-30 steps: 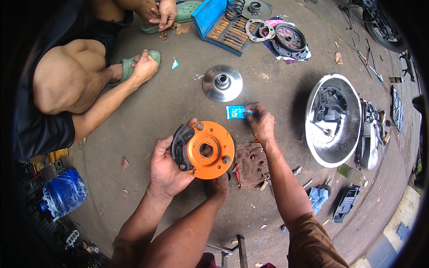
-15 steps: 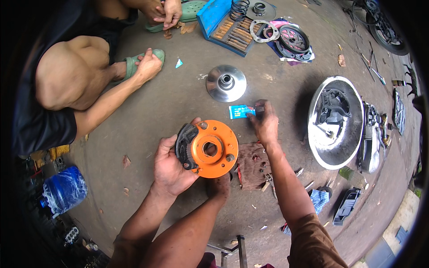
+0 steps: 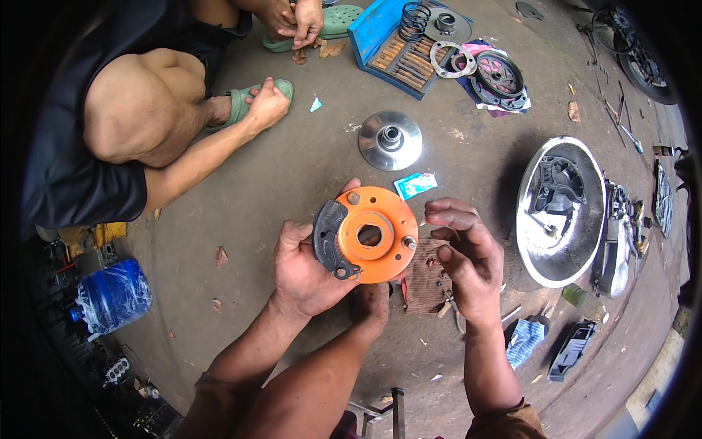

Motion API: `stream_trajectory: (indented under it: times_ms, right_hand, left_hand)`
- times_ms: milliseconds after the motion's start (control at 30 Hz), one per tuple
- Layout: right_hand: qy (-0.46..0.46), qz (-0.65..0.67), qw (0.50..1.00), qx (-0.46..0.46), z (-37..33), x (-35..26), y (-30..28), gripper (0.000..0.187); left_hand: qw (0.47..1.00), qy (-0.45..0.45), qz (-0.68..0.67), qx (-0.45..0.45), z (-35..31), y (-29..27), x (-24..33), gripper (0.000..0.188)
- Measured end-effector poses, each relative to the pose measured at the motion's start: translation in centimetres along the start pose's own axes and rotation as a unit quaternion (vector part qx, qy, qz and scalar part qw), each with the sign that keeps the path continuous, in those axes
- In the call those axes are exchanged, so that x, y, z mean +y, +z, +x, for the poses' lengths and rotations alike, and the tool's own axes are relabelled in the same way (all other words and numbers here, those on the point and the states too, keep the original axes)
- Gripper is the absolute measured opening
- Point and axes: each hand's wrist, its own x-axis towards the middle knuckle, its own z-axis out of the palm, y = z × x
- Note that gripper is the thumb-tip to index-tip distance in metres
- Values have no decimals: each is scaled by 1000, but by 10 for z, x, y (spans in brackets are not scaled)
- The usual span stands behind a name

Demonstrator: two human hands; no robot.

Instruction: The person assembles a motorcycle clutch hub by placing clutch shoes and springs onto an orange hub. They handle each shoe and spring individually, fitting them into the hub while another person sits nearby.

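Note:
My left hand (image 3: 303, 271) grips an orange round clutch plate (image 3: 373, 265) by its left side, thumb in front and fingers behind. One curved black clutch shoe (image 3: 330, 228) sits on the plate's left part; pins stick up at the top and right. My right hand (image 3: 475, 256) hovers just right of the plate, thumb and index finger apart; its other fingers are partly hidden. A small blue packet (image 3: 415, 186) lies on the ground beyond the plate. Behind it stands a shiny metal cone-shaped pulley disc (image 3: 390, 150).
A brown cloth (image 3: 420, 291) with small parts lies under my right hand. To the right stands a metal basin (image 3: 561, 267) holding a dark casing. A blue tool case (image 3: 380, 55), a coil spring (image 3: 415, 20) and rings lie far off. Another person (image 3: 139, 110) squats at left.
My right hand has drawn back from the blue packet toward the plate, and the packet lies free, turned a little. The view has shifted; the left hand still holds the plate.

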Motion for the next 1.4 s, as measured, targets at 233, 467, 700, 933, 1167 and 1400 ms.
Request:
stream_trajectory:
  times_ms: [233,467,700,933,1167,1400]
  right_hand:
    - [-9,-21,999,-32,9,-3,-6,45]
    - [-43,-23,998,-28,15,-22,-1,43]
    - [-39,-48,995,-75,34,-28,5,43]
    - [-30,-91,990,-106,33,-21,5,43]
    - [-99,-265,956,-77,25,-34,8,44]
    - [-103,-134,980,-107,23,-28,5,47]
  left_hand:
    - [999,25,47,-6,0,13,-7,78]
    - [990,25,139,-2,0,25,-10,80]
    - [983,13,183,-2,-1,27,-12,83]
    - [969,3,247,-8,-3,24,-13,85]
    - [965,-15,261,0,-7,24,-8,84]
    - [952,-10,305,1,-8,24,-6,86]
